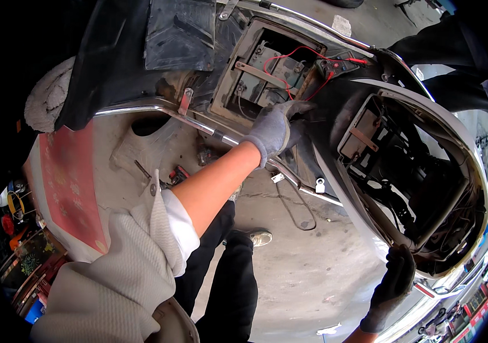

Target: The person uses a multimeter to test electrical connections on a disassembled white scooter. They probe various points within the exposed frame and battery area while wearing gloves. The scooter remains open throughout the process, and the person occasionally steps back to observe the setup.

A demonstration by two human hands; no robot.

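Note:
My left hand [274,130], in a grey glove, reaches over the near edge of a battery compartment [219,103] in the vehicle floor. Its fingers are bent and partly hidden; anything between them I cannot make out. Grey batteries [281,66] sit inside, under a brown metal strap [258,75]. Just beyond that hand, a dark meter [338,68] lies by the compartment's right corner, with red test leads [325,82] looping from it. My right hand [393,283], in a dark, soiled glove, has its fingers curled against the lower rim [382,247] of the oval seat-base opening.
Chrome rails [201,127] edge the vehicle floor. A dark mat [180,34] lies left of the compartment. On the ground are a red-and-black tool [179,174], a bent wire [300,226] and a red mat [72,183]. A person's dark-clothed legs [444,51] stand at the far right.

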